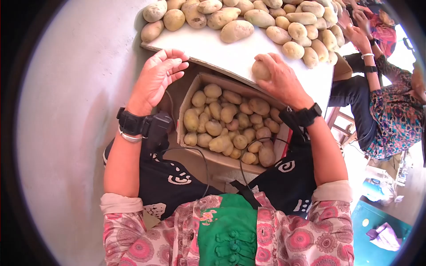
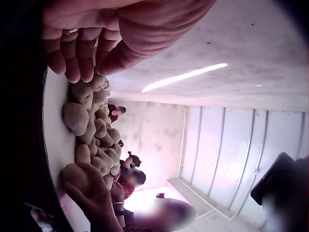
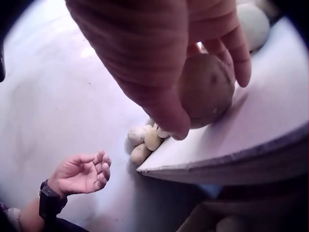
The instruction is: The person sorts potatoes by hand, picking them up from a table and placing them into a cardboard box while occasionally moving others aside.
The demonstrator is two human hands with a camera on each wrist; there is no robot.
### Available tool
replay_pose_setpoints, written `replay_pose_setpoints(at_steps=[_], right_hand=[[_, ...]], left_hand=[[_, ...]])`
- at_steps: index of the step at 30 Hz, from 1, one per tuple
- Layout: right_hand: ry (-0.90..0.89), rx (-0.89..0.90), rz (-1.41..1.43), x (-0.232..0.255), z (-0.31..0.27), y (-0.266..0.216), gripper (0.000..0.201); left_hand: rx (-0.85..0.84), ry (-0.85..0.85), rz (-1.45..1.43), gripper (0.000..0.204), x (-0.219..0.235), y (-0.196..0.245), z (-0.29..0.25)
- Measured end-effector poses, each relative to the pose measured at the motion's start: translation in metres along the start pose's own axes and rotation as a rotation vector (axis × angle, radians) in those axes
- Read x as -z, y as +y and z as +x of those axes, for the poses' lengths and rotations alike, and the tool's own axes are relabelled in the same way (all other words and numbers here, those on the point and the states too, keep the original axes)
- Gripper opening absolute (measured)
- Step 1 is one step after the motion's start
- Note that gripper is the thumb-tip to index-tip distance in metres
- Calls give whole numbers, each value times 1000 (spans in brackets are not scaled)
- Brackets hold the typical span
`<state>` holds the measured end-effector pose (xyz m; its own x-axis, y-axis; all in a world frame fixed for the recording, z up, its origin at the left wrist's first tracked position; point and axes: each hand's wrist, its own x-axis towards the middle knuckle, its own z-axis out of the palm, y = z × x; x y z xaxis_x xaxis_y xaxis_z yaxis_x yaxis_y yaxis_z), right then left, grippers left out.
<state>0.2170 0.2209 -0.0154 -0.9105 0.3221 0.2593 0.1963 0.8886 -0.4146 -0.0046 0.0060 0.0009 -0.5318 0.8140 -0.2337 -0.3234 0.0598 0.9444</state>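
My right hand point(image 1: 284, 82) grips a potato point(image 1: 261, 71) at the front edge of the white tabletop point(image 1: 213, 49). In the right wrist view, thumb and fingers curve around that potato point(image 3: 206, 92), close over the table. My left hand point(image 1: 160, 77) hangs palm up beside the table's left corner, fingers loosely bent, holding nothing. Below both hands, a cardboard box point(image 1: 181, 122) full of potatoes point(image 1: 228, 113) stands between the knees. On the tabletop, a large pile of potatoes point(image 1: 259, 18) lies toward the back.
A pale wall point(image 1: 75, 111) runs along the left. Other people point(image 1: 390, 106) sit to the right of the table. Cables point(image 1: 204, 159) from the wrist cameras cross the lap and the box's front. A blue-green surface point(image 1: 377, 221) lies at the lower right.
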Motion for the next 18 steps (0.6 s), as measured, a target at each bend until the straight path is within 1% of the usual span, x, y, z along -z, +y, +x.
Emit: replay_pose_setpoints(at_steps=[1, 3, 4, 5, 6, 7, 8, 9, 12, 13, 14, 15, 17, 18], right_hand=[[2, 4, 6, 4, -2, -3, 47], [-119, -54, 114, 16, -8, -7, 46], [-157, 23, 195, 19, -10, -5, 49], [-242, 24, 286, 25, -14, -10, 50], [-255, 51, 352, 21, -19, -10, 49], [-357, 6, 404, 29, -18, -21, 49], [-368, 42, 442, 27, -18, -22, 49], [-409, 40, 420, 28, -17, -26, 48], [-334, 23, 429, 18, -17, -29, 46], [-215, 17, 394, 15, -16, -28, 45], [-97, 13, 354, 13, -14, -28, 44], [-91, 32, 358, 16, -12, -28, 44], [-17, 4, 380, 21, -11, -27, 43], [-7, -6, 336, 22, -11, -27, 43]], left_hand=[[2, -1, 14, 16, -1, 0, 2], [7, -2, 29, 16, -2, 1, 5], [29, 4, 13, 16, -4, 3, 7], [41, 11, -1, 15, -7, 7, 10], [34, 54, 13, 16, -13, 11, 10], [18, 57, -23, 15, -10, 9, 14], [7, 76, -29, 15, -11, 12, 15], [5, 92, -38, 15, -12, 14, 16], [-32, 117, -69, 16, -7, 17, 19], [-46, 132, -91, 17, -4, 21, 20], [-78, 182, -103, 20, -2, 25, 20], [-94, 193, -96, 20, 2, 28, 22], [-261, 396, -103, 24, 17, 32, 25], [-268, 466, -91, 28, 24, 34, 25]])
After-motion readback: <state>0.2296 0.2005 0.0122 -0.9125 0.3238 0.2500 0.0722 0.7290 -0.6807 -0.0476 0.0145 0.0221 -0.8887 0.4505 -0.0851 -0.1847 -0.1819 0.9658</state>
